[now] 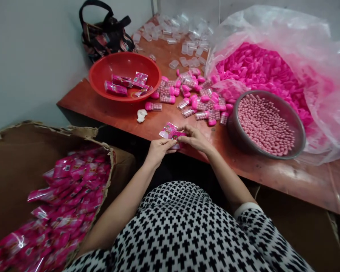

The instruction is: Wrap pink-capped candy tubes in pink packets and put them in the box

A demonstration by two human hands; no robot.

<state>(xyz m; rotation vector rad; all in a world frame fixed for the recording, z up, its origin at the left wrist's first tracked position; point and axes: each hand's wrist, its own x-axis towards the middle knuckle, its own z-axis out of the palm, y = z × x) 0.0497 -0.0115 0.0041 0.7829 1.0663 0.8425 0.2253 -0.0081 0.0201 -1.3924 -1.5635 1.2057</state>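
Nearest, far to the left of the metal bowl (234, 128) of pink candy pellets (265, 124), an open cardboard box (8, 158) holds heaped pink packets (65, 204). Left of the bowl, at the near edge of the red table (272, 173), both hands meet on one pink sachet (169, 130). The left hand (158, 149) pinches its far end and the right hand (195, 138) pinches the end nearer the bowl. Only fingertips cover it. Its long axis seems to run crosswise, toward the bowl. It is glossy, pink, with printed pictures.

Farther left of the bowl lie a white scrap (141, 115), pink-capped filled vials (198, 104) and a red bowl (124, 58) of sachets. Behind the bowl is a clear bag (314, 45) of pink caps (255, 66) — farther back, empty clear vials (184, 41) and a dark handbag (107, 34).
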